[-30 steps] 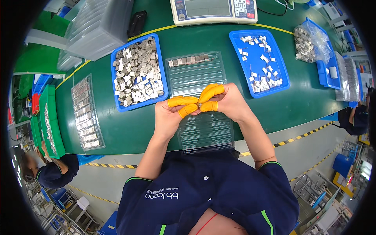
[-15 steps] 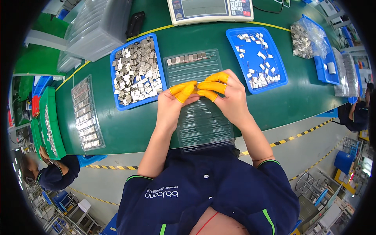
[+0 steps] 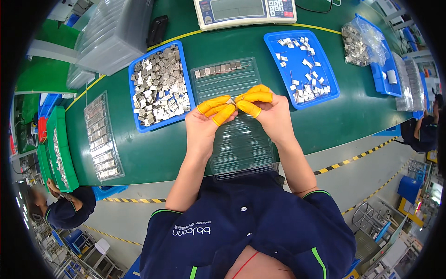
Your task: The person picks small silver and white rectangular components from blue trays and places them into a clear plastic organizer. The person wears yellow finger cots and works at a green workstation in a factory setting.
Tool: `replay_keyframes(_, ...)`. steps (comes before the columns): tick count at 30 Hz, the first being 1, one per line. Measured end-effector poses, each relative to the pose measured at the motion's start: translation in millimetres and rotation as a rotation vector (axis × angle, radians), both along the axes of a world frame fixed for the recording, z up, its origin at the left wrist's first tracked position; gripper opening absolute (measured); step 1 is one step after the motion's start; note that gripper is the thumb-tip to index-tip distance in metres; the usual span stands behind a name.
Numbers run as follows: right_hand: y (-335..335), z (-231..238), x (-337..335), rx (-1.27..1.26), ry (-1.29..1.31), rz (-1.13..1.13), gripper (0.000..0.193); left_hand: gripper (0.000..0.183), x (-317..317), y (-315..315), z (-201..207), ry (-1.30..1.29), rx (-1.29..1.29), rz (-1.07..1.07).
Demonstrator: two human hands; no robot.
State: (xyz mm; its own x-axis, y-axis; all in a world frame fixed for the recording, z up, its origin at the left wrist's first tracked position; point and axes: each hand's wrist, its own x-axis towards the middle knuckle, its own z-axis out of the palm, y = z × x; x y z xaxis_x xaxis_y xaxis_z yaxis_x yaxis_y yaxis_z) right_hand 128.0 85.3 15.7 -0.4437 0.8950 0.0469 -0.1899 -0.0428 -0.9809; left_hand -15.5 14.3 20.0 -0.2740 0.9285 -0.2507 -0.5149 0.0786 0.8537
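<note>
Yellow finger cots cover the fingertips of both hands, which meet above a clear ribbed plastic tray point(image 3: 241, 149). My left hand point(image 3: 204, 122) is closed, pinching a small silvery metal part point(image 3: 231, 101) between thumb and fingers. My right hand point(image 3: 272, 111) is closed too, its fingertips pressed together against the part's right side; what lies between them is mostly hidden. Along the far end of the tray runs a row of small metal pieces point(image 3: 218, 69). Left of my hands, a blue bin point(image 3: 134, 116) holds many loose metal pieces.
A blue bin point(image 3: 302, 46) at right holds small white pieces with thin leads. A scale point(image 3: 246, 22) stands at the back. A filled clear tray point(image 3: 103, 135) lies left, near stacked trays point(image 3: 111, 37). A person point(image 3: 69, 207) sits by green bins point(image 3: 65, 153).
My fingers have shifted on the small part, so a bit of its silvery surface now shows. The right fingertips have turned slightly. The whole view has moved a little.
</note>
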Motion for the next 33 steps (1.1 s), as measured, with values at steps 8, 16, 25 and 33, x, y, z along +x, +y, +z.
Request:
replay_keyframes(8, 11, -4, 17, -0.598, 0.226, 0.43, 0.018, 0.027, -13, -5, -2, 0.0, 0.026, -0.193)
replay_keyframes(16, 33, 30, 26, -0.026, -0.454, 0.654, 0.018, 0.023, -13, -2, 16, 0.36, 0.05, -0.366)
replay_keyframes(25, 65, 22, -6, 0.473, -0.489, -0.094, 0.024, 0.023, -18, 55, 10, 0.336, -0.008, 0.009)
replay_keyframes(33, 78, 7, -14, 1.048, -0.578, -0.211, 0.015, 0.023, -13, 77, 2, 0.132, 0.031, 0.103)
